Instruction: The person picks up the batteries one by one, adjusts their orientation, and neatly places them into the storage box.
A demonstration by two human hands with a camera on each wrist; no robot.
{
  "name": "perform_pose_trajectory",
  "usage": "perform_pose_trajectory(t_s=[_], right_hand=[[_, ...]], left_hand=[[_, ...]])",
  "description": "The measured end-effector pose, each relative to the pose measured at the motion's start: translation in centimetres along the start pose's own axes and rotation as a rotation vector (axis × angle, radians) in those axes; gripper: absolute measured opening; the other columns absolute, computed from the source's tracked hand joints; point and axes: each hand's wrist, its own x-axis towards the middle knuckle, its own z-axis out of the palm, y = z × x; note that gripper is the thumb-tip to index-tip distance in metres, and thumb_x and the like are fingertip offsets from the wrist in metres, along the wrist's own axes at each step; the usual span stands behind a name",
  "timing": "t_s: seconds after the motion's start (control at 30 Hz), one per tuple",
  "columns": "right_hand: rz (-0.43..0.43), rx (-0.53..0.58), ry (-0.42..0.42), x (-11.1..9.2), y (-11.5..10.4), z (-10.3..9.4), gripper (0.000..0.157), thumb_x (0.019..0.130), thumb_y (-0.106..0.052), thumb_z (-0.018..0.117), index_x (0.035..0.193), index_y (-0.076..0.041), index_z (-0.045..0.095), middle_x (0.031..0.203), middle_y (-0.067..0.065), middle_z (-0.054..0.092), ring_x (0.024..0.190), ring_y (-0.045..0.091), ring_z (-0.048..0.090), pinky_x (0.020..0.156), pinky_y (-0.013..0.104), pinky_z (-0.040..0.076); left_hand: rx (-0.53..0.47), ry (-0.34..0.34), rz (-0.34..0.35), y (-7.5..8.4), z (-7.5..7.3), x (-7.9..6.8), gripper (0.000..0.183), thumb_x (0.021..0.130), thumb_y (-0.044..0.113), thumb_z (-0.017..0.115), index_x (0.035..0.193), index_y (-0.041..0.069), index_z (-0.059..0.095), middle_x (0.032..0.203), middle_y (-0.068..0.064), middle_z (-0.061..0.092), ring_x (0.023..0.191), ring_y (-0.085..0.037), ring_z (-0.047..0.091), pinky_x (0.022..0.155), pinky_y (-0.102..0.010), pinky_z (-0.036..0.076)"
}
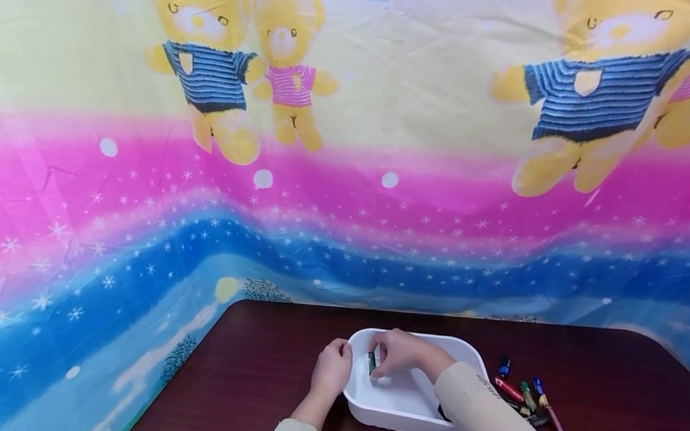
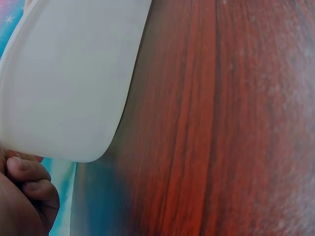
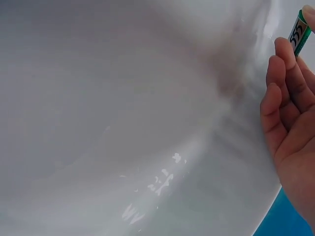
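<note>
A white plastic basin stands on the dark wooden table. My left hand grips its left rim; in the left wrist view its curled fingers show beside the basin wall. Inside the basin, toward its left end, my right hand pinches a small green battery between thumb and fingers. The battery is marked 555 in the right wrist view, where the thumb is mostly cut off by the frame edge. A dark object sits at the basin's near right, mostly hidden by the right sleeve.
To the right of the basin lie several loose small cylinders, among them a blue one, a red one and a green one. A slim pen-like stick lies by them. A printed bear curtain hangs behind the table.
</note>
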Motion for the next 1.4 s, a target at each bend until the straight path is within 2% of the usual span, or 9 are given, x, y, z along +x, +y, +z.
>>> perform_pose_trajectory(t_s=[0.23,0.8,1.17,1.4], right_hand=[[-0.015,-0.084,0.0,0.5,-0.1,0.7,0.043,0.065,-0.034,0.081,0.098,-0.014,0.062,0.065,-0.008,0.052,0.056,0.006,0.047,0.054,0.024,0.041],[-0.041,-0.14,-0.001,0.8,-0.4,1.4,0.046,0.064,-0.036,0.082,0.098,-0.015,0.061,0.063,-0.008,0.05,0.055,0.005,0.044,0.053,0.023,0.039],[-0.035,-0.236,-0.007,1.0,-0.5,1.5,0.045,0.064,-0.043,0.08,0.097,-0.019,0.062,0.062,-0.01,0.049,0.055,0.005,0.044,0.052,0.022,0.038],[-0.085,-0.243,-0.014,1.0,-0.6,1.7,0.047,0.065,-0.047,0.078,0.099,-0.019,0.062,0.058,-0.01,0.048,0.053,0.005,0.042,0.05,0.022,0.037]], left_hand=[[0.01,0.021,0.017,-0.1,0.1,0.0,0.022,0.092,0.018,0.052,0.104,0.004,0.065,0.098,-0.011,0.066,0.09,-0.026,0.062,0.078,-0.045,0.048],[0.005,0.015,-0.004,0.1,-0.1,-0.1,0.024,0.092,0.019,0.051,0.105,0.004,0.065,0.1,-0.011,0.066,0.092,-0.026,0.061,0.08,-0.045,0.048],[0.005,0.019,-0.003,0.3,-0.1,0.0,0.023,0.092,0.018,0.051,0.105,0.004,0.064,0.099,-0.012,0.066,0.091,-0.026,0.062,0.08,-0.046,0.048],[0.012,0.019,0.009,0.4,-0.2,-0.1,0.022,0.092,0.018,0.052,0.102,0.004,0.065,0.097,-0.011,0.066,0.089,-0.024,0.062,0.078,-0.044,0.048]])
